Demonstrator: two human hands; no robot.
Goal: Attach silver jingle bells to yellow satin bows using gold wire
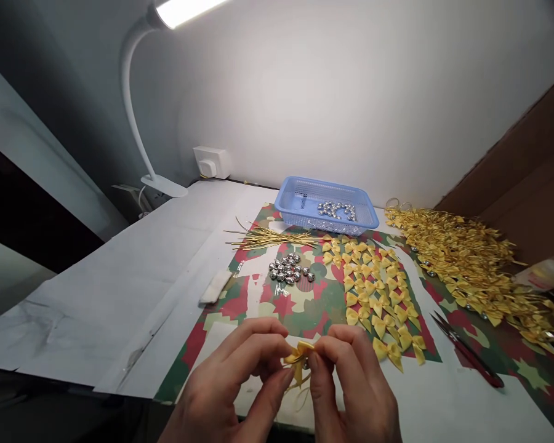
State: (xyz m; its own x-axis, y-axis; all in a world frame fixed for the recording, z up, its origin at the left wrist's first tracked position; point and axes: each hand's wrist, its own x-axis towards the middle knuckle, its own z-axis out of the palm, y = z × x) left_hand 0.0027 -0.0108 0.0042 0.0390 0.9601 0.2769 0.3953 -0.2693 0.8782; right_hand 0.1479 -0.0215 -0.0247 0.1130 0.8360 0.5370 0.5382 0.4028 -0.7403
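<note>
Between my two hands, near the front edge of the table, is a yellow ribbon bow (299, 352). My left hand (240, 375) pinches its left side between thumb and fingers. On the other side, my right hand (348, 381) pinches it with thumb and forefinger. A bit of silver, perhaps a bell, shows beside my right thumb, mostly hidden. A thin gold cord loop (301, 394) hangs below the bow. Beyond my hands lies a pile of silver bells (289, 269). Rows of yellow bows (373, 286) are laid out to the right of it.
A blue basket (325, 224) with silver bells stands by the wall. Gold cords (272, 238) lie left of it. Finished-looking bows (461, 252) heap at right, near red-handled scissors (471, 354) and a bottle (547, 274). A white folded cloth (216, 287) and clip lamp (164, 184) are left.
</note>
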